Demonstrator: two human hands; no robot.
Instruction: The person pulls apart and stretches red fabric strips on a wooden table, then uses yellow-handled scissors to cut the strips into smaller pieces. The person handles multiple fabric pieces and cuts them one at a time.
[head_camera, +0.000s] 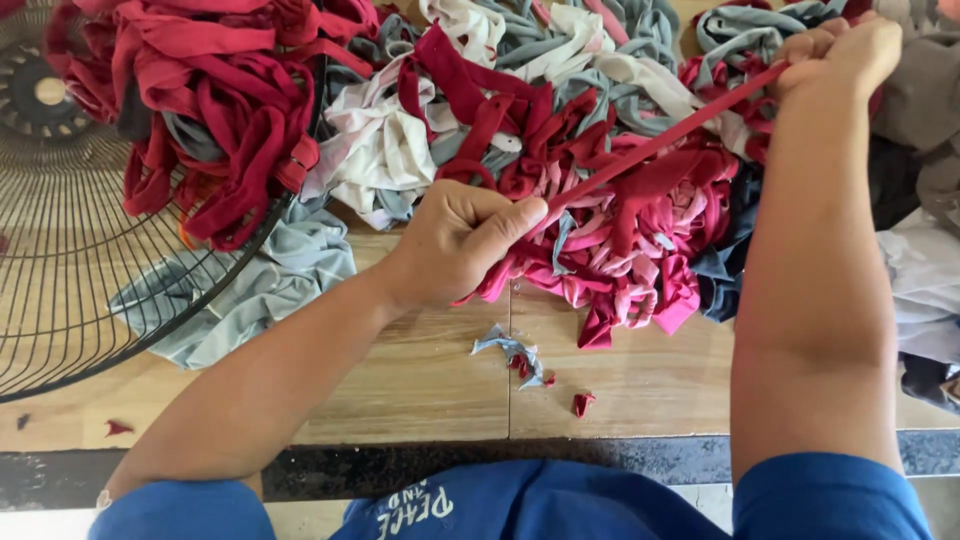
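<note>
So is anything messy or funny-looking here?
Yes. Small cloth scraps lie loose on the wooden floor, apart from the big pile of strips. Red strips hang over a wire fan guard, an odd spot for cloth. Both hands, left hand and right hand, pull one red strip tight.

A heap of red, grey and white fabric strips (520, 130) lies along the far side of the wooden table (420, 380). A black wire fan guard (70, 250) sits left, small cloth scraps (520, 355) nearer.
</note>
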